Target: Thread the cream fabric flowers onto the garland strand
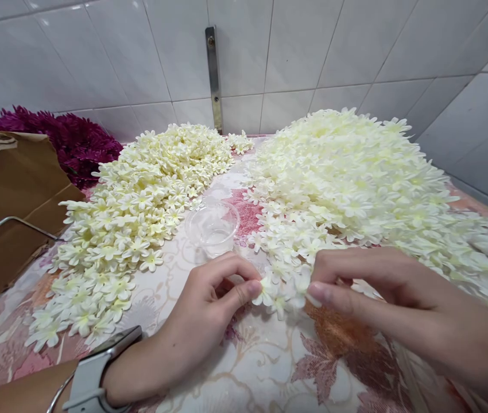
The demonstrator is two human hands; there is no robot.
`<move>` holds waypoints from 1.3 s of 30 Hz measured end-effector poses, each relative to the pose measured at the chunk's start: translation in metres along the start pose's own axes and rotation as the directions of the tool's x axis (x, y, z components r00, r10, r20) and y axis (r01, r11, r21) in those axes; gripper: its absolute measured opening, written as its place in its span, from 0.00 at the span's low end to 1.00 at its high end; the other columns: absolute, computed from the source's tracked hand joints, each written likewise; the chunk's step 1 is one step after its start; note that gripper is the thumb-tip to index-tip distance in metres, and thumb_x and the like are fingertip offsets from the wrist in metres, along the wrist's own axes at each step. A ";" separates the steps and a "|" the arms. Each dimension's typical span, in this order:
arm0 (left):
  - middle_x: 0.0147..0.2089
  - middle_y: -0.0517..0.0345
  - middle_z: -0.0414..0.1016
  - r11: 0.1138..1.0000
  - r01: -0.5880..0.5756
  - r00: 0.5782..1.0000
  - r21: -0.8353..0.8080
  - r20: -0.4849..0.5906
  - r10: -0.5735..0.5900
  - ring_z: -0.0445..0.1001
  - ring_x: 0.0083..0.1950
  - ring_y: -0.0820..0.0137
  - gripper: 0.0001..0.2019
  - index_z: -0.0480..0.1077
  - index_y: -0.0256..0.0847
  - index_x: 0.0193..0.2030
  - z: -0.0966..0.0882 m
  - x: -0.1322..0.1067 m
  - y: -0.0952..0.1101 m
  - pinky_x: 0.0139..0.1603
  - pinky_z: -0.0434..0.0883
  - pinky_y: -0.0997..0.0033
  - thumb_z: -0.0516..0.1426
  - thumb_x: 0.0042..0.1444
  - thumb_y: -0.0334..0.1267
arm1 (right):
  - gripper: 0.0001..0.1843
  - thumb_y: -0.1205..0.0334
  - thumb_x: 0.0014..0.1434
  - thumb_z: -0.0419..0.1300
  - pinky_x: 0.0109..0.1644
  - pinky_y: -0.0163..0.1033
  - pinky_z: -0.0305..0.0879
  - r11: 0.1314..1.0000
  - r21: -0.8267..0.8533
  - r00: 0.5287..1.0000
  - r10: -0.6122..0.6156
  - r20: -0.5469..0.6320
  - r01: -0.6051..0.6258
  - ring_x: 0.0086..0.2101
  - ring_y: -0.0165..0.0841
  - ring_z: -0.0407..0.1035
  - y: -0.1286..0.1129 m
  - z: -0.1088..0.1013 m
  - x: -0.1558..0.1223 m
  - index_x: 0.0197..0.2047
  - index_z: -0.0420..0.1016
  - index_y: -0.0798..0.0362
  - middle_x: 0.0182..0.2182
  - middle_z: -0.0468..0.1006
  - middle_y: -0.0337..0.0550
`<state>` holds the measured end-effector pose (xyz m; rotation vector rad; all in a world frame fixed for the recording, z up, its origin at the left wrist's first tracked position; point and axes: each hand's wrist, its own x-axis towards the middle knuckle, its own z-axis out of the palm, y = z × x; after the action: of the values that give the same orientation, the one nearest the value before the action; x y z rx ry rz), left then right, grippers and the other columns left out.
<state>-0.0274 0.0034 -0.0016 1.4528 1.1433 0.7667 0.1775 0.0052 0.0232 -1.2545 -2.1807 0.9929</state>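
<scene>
My left hand (209,307), with a watch on its wrist, pinches a small white artificial flower (264,293) with a yellowish centre between thumb and forefinger. Just to the right, my right hand (386,292) has thumb and forefinger closed on another pale, slightly blurred flower (299,285). These two flowers are close together above the tablecloth, and more white petals show between them. Behind my hands stands a clear plastic cup (213,226); its contents, if any, are hard to make out.
A cream flower heap (153,178) lies on the left, a larger whitish one (347,166) on the right. Purple flowers (63,143) and a brown cardboard box (15,195) with a metal wire occupy the far left. A tiled wall (295,46) bounds the patterned tablecloth (244,373) behind.
</scene>
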 end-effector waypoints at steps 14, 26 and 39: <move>0.25 0.64 0.66 0.982 0.082 0.997 -0.171 0.011 -0.082 0.64 0.28 0.75 0.06 0.69 0.40 0.30 0.003 0.002 0.000 0.30 0.61 0.77 0.57 0.56 0.39 | 0.13 0.61 0.57 0.57 0.27 0.36 0.56 0.997 -0.069 0.964 0.011 -0.267 -0.031 0.23 0.29 0.65 0.007 -0.001 0.004 0.22 0.71 0.49 0.21 0.73 0.36; 0.27 0.62 0.74 0.991 0.084 0.996 -0.108 -0.007 -0.085 0.69 0.29 0.74 0.04 0.74 0.39 0.27 0.004 0.000 0.003 0.28 0.64 0.79 0.61 0.50 0.36 | 0.11 0.67 0.61 0.50 0.30 0.33 0.61 0.997 -0.059 0.994 -0.051 -0.093 0.045 0.27 0.29 0.68 -0.006 0.028 0.001 0.29 0.70 0.52 0.25 0.74 0.39; 0.21 0.64 0.71 0.951 0.206 0.978 -0.230 0.025 -0.206 0.61 0.22 0.78 0.03 0.77 0.39 0.24 0.004 0.000 0.003 0.21 0.58 0.80 0.63 0.47 0.34 | 0.14 0.56 0.54 0.61 0.22 0.31 0.54 0.913 0.330 0.970 0.233 0.064 -0.241 0.20 0.26 0.59 0.003 0.023 0.003 0.21 0.69 0.52 0.16 0.65 0.33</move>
<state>-0.0228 0.0016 0.0004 1.1202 1.1438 0.7260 0.1623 0.0008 0.0063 -1.3629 -1.7997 1.4147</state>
